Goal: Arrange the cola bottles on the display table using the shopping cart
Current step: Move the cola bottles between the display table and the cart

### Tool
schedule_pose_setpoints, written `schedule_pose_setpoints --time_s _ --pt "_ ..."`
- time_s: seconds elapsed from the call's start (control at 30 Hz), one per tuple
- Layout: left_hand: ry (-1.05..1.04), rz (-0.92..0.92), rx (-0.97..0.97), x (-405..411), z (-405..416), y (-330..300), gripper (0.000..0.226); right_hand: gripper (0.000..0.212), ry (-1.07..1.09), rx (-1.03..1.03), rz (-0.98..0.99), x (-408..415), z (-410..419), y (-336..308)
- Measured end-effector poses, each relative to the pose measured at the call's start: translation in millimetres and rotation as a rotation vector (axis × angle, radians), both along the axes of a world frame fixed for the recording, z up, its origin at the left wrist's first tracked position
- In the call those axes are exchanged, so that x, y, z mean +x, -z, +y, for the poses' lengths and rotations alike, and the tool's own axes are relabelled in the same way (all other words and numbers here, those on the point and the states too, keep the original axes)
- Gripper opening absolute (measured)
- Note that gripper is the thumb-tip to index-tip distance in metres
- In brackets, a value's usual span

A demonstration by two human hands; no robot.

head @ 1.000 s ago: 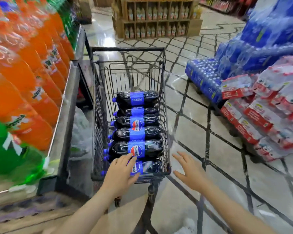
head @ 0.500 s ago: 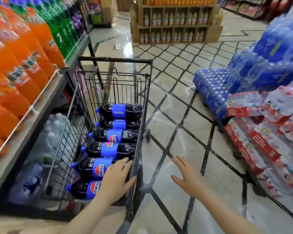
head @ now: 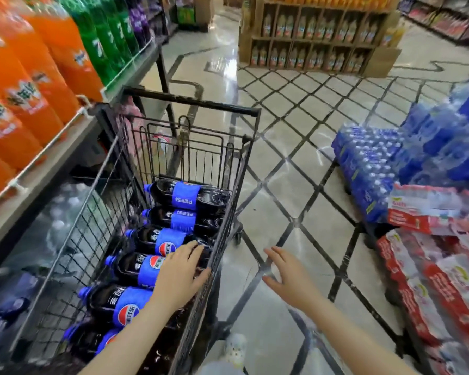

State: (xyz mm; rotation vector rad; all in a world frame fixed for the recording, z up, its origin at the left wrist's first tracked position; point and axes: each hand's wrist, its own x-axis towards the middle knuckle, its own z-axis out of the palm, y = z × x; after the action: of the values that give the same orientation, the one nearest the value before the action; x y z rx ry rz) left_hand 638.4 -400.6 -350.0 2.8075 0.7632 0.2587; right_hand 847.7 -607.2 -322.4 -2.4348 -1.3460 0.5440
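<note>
A black wire shopping cart [head: 192, 104] stands in the aisle, close to the shelf on the left. Several dark cola bottles [head: 186, 197] with blue labels and blue caps lie on their sides in a row inside it, caps to the left. My left hand [head: 179, 277] reaches into the cart with fingers spread and rests on the bottles near the right wall. To the right of the cart, over the floor, my right hand [head: 287, 277] hovers open and holds nothing.
A shelf [head: 46, 169] of orange and green soda bottles [head: 38, 66] runs along the left. Blue and red shrink-wrapped water packs [head: 406, 169] are stacked on the right. A wooden juice display [head: 317, 41] stands ahead. A shoe [head: 234, 347] shows below the cart.
The view has swung right and closer to the cart. My left hand has slid further over the bottles toward the cart's right wall. My right hand stays open beside it.
</note>
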Motion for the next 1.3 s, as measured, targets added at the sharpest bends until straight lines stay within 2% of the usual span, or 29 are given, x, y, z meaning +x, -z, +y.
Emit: schedule_pose_setpoints --time_s 0.1,0.3,0.47,0.6,0.77,0.93,1.03,1.17,1.3 --pt "-0.035 0.024 0.013 19.2 24.1 -3.4 0.066 0.066 -0.066 -0.015 0.003 31.0 38.9 -1.5" --pt "-0.138 0.091 -0.013 53.7 67.3 -11.7 0.06 0.068 -0.21 -0.002 -0.01 82.3 116.4 -5.4" --pt "-0.205 0.091 0.0 72.2 104.6 -10.7 0.06 0.068 -0.372 0.095 0.025 111.5 178.5 -14.5" --pt "-0.284 0.164 0.007 81.2 142.5 -18.9 0.065 0.071 -0.511 0.121 -0.023 126.2 237.5 -23.6" --pt "-0.253 0.269 -0.07 86.0 205.8 -1.3 0.077 0.073 -0.584 0.052 0.006 125.8 303.9 -6.8" --pt "-0.123 0.439 -0.122 104.4 287.2 37.0 0.117 0.079 -0.554 -0.112 0.0 124.8 355.7 47.9" --pt "-0.073 0.495 -0.157 120.1 324.5 57.9 0.124 0.082 -0.541 -0.214 0.045 124.9 371.2 72.9" --pt "-0.054 0.538 -0.304 130.3 361.6 89.1 0.133 0.091 -0.535 -0.3 0.066 122.5 376.8 99.0" --pt "-0.018 0.506 -0.275 127.0 365.4 96.1 0.133 0.104 -0.549 -0.349 0.038 122.8 376.9 108.4"
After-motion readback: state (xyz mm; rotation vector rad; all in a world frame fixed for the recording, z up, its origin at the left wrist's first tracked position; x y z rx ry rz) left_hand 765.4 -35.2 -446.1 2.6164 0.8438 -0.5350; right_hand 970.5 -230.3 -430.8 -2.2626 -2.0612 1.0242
